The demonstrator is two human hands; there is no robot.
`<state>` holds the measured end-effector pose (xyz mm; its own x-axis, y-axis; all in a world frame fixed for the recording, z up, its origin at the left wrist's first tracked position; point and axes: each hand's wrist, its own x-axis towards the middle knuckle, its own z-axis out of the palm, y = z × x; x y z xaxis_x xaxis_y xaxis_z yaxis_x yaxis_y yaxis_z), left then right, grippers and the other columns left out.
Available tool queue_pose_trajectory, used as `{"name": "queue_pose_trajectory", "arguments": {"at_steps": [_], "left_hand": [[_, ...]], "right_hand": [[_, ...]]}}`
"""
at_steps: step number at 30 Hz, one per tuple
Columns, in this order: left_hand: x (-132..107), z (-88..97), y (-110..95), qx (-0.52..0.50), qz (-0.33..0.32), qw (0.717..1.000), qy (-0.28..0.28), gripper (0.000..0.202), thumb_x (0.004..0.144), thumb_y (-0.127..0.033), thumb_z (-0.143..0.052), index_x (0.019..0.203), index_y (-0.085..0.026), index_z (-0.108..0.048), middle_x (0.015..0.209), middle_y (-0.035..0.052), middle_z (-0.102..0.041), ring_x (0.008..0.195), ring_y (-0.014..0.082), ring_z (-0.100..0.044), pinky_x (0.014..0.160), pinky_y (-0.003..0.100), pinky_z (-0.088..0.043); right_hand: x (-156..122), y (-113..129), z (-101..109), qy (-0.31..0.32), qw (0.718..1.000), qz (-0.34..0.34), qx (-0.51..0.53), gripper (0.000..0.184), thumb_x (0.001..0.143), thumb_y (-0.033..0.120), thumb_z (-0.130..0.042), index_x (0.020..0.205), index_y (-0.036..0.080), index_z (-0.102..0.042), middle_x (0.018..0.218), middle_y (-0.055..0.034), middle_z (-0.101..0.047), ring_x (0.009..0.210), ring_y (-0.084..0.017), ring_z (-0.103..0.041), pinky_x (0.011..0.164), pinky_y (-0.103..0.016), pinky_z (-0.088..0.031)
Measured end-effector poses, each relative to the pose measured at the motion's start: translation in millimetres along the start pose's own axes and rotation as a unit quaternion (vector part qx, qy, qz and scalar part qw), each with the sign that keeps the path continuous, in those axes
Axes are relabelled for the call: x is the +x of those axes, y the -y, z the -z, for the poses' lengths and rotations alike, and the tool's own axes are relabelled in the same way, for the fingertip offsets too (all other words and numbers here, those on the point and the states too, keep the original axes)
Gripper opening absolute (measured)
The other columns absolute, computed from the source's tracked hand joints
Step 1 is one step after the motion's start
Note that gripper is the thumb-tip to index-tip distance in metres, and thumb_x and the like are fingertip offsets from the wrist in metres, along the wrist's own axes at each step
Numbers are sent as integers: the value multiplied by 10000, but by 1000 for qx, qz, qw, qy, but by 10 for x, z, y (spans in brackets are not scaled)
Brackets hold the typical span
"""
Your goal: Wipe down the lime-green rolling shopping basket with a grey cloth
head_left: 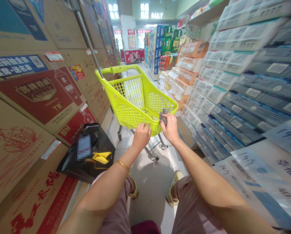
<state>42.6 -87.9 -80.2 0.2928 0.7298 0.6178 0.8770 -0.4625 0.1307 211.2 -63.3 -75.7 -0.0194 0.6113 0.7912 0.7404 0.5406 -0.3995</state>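
Note:
A lime-green plastic shopping cart [128, 109] with perforated basket walls stands in front of me on grey legs and small casters. My left hand [142, 135] has its fingers curled against the near side of the basket, below the rim. In my right hand [170, 128] is a crumpled grey rag [164, 117], pressed at the rim near the basket's near corner. The fingers of the right hand are closed round the rag, and part of it is hidden behind them. The inside of the basket shows bare green plastic.
Stacked cardboard cartons [35, 87] form a wall on the left, with a black box [94, 165] bearing a yellow ribbon low beside them. Packs of wrapped paper goods [235, 110] are piled on the right. Tiled floor [145, 185] runs between, with more stacked goods [157, 48] ahead.

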Motion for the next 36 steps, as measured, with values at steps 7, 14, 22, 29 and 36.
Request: {"name": "queue_pose_trajectory", "arguments": {"at_steps": [7, 14, 22, 29, 36], "left_hand": [[20, -161, 13, 10, 12, 999, 38, 248, 914, -264, -424, 1034, -115, -581, 974, 127, -569, 945, 249, -522, 839, 386, -451], [109, -245, 104, -3, -20, 998, 61, 270, 939, -238, -356, 873, -150, -603, 929, 109, -572, 910, 228, -506, 848, 375, -433], [148, -249, 174, -29, -89, 993, 66, 256, 920, -196, -366, 858, -136, -607, 850, 94, -565, 864, 217, -496, 841, 363, -419], [150, -276, 295, -52, -108, 990, 75, 211, 866, -157, -407, 778, -156, -599, 820, 76, -554, 836, 211, -492, 809, 354, -426], [152, -302, 327, -51, -127, 987, 84, 209, 879, -141, -395, 816, -154, -594, 861, 84, -553, 873, 218, -483, 841, 358, -431]], "right_hand": [[-27, 47, -6, -2, 1000, 7, 4, 235, 839, 251, -485, 1059, 197, -547, 1070, -108, -577, 1083, -245, -489, 977, -457, -374], [-105, 160, -101, -22, 996, 61, -62, 255, 845, 262, -488, 1068, 172, -574, 1090, -122, -519, 1077, -241, -444, 978, -453, -364], [-213, 2, -330, -44, 965, 170, -195, 207, 847, 284, -517, 999, 216, -639, 1069, -104, -495, 1055, -234, -385, 926, -402, -345], [-439, -167, -405, 2, 937, 277, -215, 184, 859, 206, -484, 869, 235, -665, 988, -69, -543, 942, -192, -388, 843, -348, -296], [-512, -183, -398, 68, 942, 249, -217, 250, 876, 215, -468, 1013, 248, -674, 1015, -85, -556, 938, -202, -405, 815, -344, -295]]}}
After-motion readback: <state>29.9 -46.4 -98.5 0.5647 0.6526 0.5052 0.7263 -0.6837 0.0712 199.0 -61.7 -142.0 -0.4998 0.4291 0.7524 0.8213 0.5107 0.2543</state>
